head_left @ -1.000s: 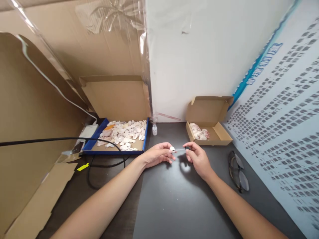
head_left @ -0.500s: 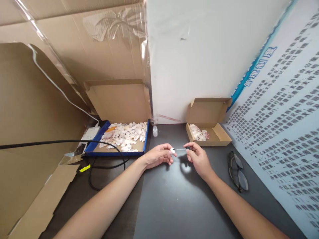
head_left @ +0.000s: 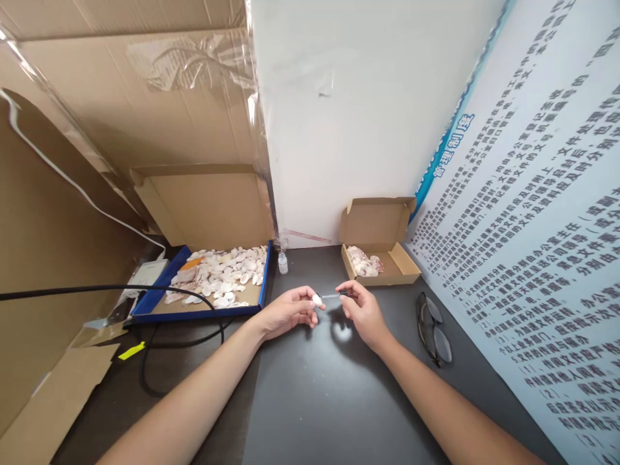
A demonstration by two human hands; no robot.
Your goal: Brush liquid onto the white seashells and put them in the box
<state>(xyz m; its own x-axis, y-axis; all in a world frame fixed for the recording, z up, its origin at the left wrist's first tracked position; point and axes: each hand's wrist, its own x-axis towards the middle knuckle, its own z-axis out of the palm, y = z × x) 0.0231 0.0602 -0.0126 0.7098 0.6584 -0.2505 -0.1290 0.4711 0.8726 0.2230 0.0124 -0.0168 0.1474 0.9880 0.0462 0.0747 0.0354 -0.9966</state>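
Observation:
Between the fingertips of my left hand is a small white seashell. Facing it, my right hand pinches a thin tool with a slim, pale shaft and a black end. The shaft lies level across the gap between my hands, and its tip reaches the shell; whether it goes into the shell is too small to tell. Both hands are just above the dark table. Behind them and to the left, a blue-edged cardboard box holds many loose pale seashells.
Back right stands a smaller open cardboard box with pinkish-white shells. A small clear bottle stands between the boxes. Dark-framed glasses lie at right. A black cable loops at left near a yellow tag.
The view has swung to the right, so everything appears further left. My hands keep the same hold on shell and tool, with the shell turned slightly.

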